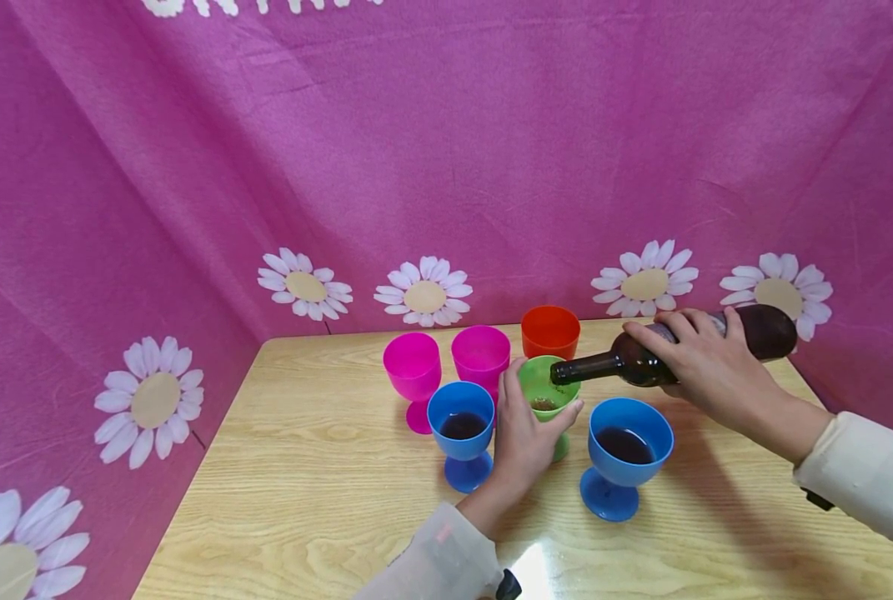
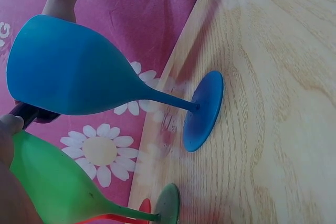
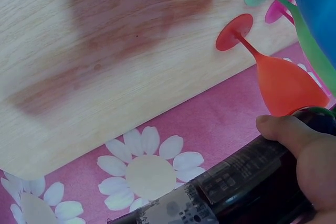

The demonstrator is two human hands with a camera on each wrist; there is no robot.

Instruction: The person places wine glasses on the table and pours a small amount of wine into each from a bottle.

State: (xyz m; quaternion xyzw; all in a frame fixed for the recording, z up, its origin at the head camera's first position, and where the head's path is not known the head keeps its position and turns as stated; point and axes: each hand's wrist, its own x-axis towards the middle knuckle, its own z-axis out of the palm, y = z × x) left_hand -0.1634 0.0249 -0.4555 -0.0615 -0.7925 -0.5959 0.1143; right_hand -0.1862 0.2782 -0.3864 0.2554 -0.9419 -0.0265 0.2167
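My right hand (image 1: 704,362) grips a dark wine bottle (image 1: 637,357) round its body, tilted with the neck down to the left. The bottle's mouth lies over the rim of a green goblet (image 1: 542,379), which has some dark, foamy liquid at its bottom. Fingers and thumb of my left hand (image 1: 524,429) curl round the green goblet's bowl. Dark liquid also stands in the blue goblet (image 1: 461,408) left of that hand and in the larger-looking blue goblet (image 1: 629,442) to its right. The right wrist view shows the bottle's label (image 3: 241,171) beside the thumb.
Two pink goblets (image 1: 412,367) and an orange goblet (image 1: 551,329) stand behind the green one. All are on a light wooden table (image 1: 303,483). A pink cloth (image 1: 431,150) with white flowers hangs along the table's back and left edges.
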